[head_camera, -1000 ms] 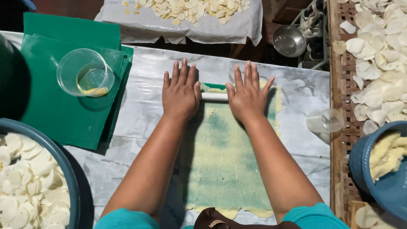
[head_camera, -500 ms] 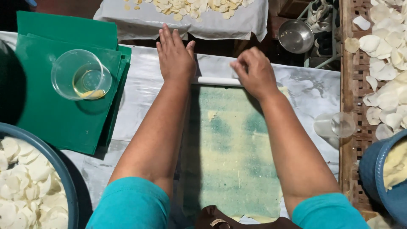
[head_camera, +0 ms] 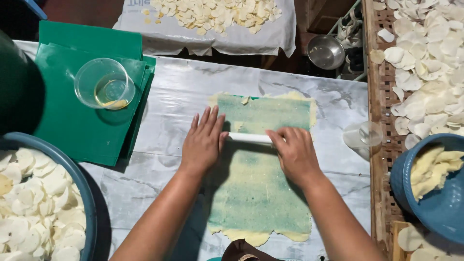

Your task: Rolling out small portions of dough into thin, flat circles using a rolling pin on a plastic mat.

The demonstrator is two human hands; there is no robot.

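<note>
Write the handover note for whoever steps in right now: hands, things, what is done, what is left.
Left hand: flat, palm down on the left end of the white rolling pin.
Right hand: palm down on the pin's right end.
The pin lies across the upper part of the dough sheet, which is thin enough for the green mat under it to show through.
Done: the sheet is spread long, its ragged edges past the mat at both ends.
Left: the far end looks thicker and paler, so probably a few more passes there.
Nearby: clear cup with yellowish liquid on the green boards.
</note>
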